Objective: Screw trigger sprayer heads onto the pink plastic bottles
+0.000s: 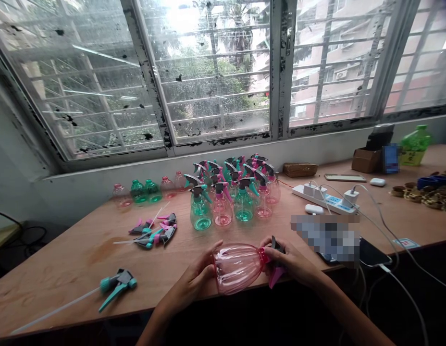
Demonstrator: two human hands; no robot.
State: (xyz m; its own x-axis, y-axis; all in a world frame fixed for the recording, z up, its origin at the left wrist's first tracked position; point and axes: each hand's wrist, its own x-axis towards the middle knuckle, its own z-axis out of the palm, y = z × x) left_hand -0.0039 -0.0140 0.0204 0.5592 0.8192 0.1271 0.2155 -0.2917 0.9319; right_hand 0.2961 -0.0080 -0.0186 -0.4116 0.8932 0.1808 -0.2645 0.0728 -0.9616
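A clear pink spray bottle (237,269) lies sideways above the table's front edge, held between both hands. Its base is gripped by my left hand (201,274), fingers wrapped round the bottom. At the neck, my right hand (288,259) closes round the pink and grey spray head (277,276), which sits at the bottle's mouth. The fingers partly cover that joint, so how tightly it is seated cannot be made out. To the left, a loose teal and grey spray head (118,283) with a long tube lies on the table.
Spray bottles with heads (223,206) stand grouped ahead. Several headless bottles (138,191) line the wall, near a pile of spray heads (156,233). On the right are a power strip (327,199), a phone (374,252), cables and a cardboard box (367,160).
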